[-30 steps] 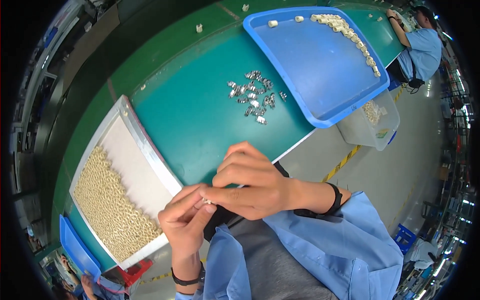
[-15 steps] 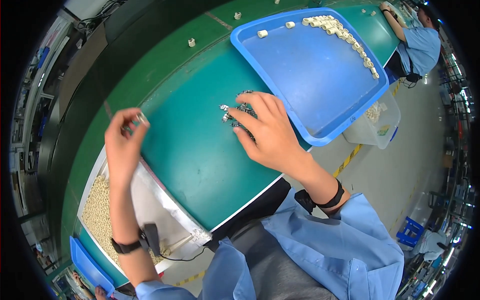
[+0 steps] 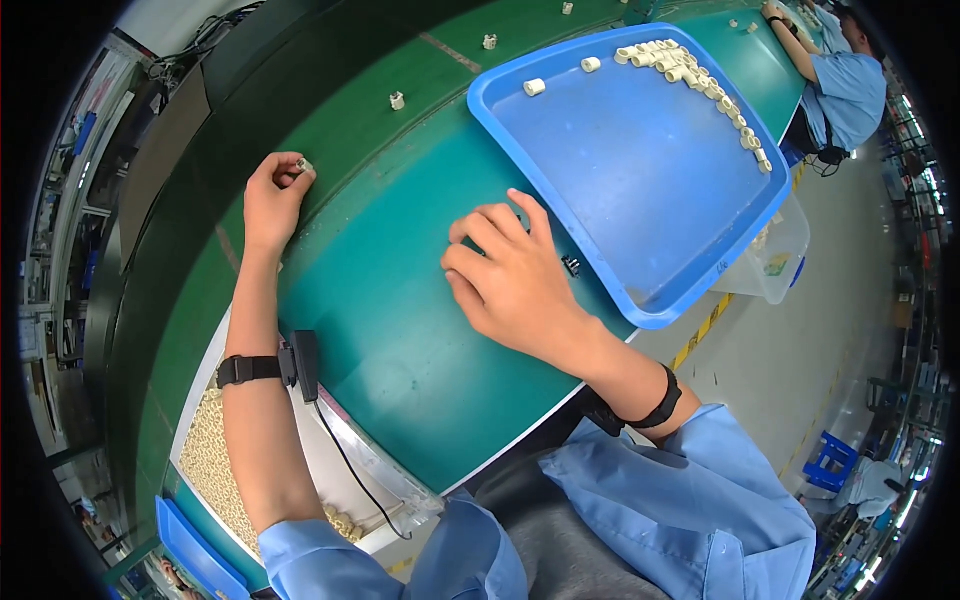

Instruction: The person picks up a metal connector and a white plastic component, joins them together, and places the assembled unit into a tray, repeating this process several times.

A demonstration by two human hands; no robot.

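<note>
My left hand (image 3: 272,210) is out over the green belt at the far left, pinching a small cream ring-shaped part (image 3: 305,167) between thumb and fingertips. Over the green tabletop (image 3: 390,340), my right hand (image 3: 520,280) is curled, its thumb and index finger drawn together. What lies between those fingertips is hidden. A few small dark metal pieces (image 3: 571,265) show beside that hand, near the blue tray's edge; any others under the palm are out of sight.
The large blue tray (image 3: 515,150) holds cream rings (image 3: 690,75) along its far side. Small parts (image 3: 397,101) stand spaced along the belt. A pale bin of cream rings (image 3: 215,450) is under my left forearm. A co-worker (image 3: 840,95) sits at the far right.
My left hand has moved away from me, out over the belt, with the cream part. My right hand has drawn its fingers in and now covers most of the metal pieces.
</note>
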